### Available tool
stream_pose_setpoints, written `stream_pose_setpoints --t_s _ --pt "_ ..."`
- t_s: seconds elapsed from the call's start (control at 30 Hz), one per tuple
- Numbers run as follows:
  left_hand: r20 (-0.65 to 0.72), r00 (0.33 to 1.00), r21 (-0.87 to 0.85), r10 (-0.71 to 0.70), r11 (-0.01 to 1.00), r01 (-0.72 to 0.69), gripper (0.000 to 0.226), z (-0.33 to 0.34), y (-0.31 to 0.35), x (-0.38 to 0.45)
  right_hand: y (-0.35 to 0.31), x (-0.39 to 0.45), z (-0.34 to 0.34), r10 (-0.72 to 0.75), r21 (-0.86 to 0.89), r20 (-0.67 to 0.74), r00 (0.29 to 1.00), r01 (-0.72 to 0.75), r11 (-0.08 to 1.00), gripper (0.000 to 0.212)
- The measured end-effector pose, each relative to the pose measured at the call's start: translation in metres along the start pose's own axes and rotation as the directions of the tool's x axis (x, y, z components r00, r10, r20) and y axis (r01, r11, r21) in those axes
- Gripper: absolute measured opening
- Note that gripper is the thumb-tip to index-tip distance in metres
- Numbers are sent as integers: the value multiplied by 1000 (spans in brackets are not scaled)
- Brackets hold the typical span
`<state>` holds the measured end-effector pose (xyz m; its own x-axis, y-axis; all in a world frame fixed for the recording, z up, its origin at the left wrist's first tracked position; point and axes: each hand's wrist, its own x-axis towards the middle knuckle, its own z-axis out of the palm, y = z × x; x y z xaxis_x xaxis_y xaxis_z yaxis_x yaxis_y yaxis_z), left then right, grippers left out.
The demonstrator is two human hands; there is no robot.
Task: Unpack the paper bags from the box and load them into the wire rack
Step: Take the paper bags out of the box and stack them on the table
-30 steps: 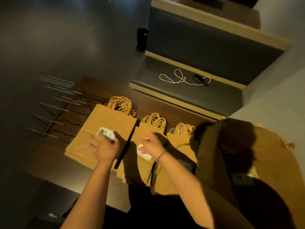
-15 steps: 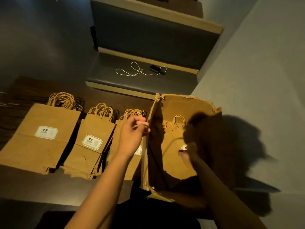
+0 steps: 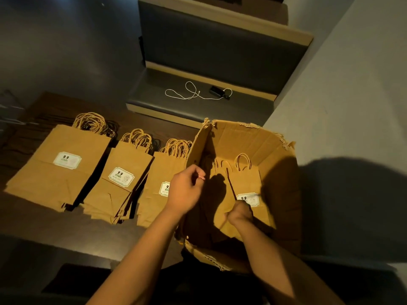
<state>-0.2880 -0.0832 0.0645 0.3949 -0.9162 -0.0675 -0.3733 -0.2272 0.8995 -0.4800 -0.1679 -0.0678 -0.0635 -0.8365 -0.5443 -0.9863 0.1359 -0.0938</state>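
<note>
An open cardboard box (image 3: 273, 150) stands at the right end of the dark table. Brown paper bags (image 3: 244, 181) with twine handles and a white "9.9" label stand inside it. My right hand (image 3: 240, 213) is down in the box and grips the lower edge of those bags. My left hand (image 3: 185, 190) has its fingers curled round the top of the box's left wall. Three piles of flat paper bags lie on the table: left pile (image 3: 57, 170), middle pile (image 3: 119, 183), right pile (image 3: 156, 186). The wire rack (image 3: 8, 104) is barely visible at the far left edge.
The dark wooden table (image 3: 44, 225) has a front edge close to me. Behind it is a padded bench (image 3: 167, 80) with a white cable (image 3: 187, 93) and a small black device (image 3: 217, 91). A grey wall (image 3: 352, 95) stands right of the box.
Both hands left the piles of bags on the table. The view swung right to the box, my right hand went into it and took hold of bags, and my left hand took the box wall.
</note>
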Motion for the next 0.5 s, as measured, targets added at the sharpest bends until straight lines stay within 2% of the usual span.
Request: stream_pose_setpoints --t_s 0.1,0.2,0.27,0.33,0.43,0.47,0.5 --pt "-36 999 -30 -11 999 10 15 -1 1 2 12 9 -17 -33 -10 -95 995 32 999 32" --pt "-54 997 -57 -52 997 48 15 0 3 4 24 11 -50 -87 317 -63 994 103 943 19" --pt "-35 993 -114 -112 988 107 12 0 4 6 37 7 -80 -197 541 -136 971 240 806 20" --pt "-4 988 -185 -156 971 153 7 -1 9 8 48 -4 -109 -190 732 -226 955 296 614 25" --pt "119 973 -267 -197 938 223 32 -6 27 10 53 -25 -139 -167 914 -205 964 250 320 39" --pt "197 962 -299 -190 923 244 41 -8 33 10 50 -34 -146 -189 932 -199 962 245 267 38" --pt "263 949 -323 -176 910 258 51 -9 36 10 42 -42 -151 -218 920 -211 953 269 284 32"
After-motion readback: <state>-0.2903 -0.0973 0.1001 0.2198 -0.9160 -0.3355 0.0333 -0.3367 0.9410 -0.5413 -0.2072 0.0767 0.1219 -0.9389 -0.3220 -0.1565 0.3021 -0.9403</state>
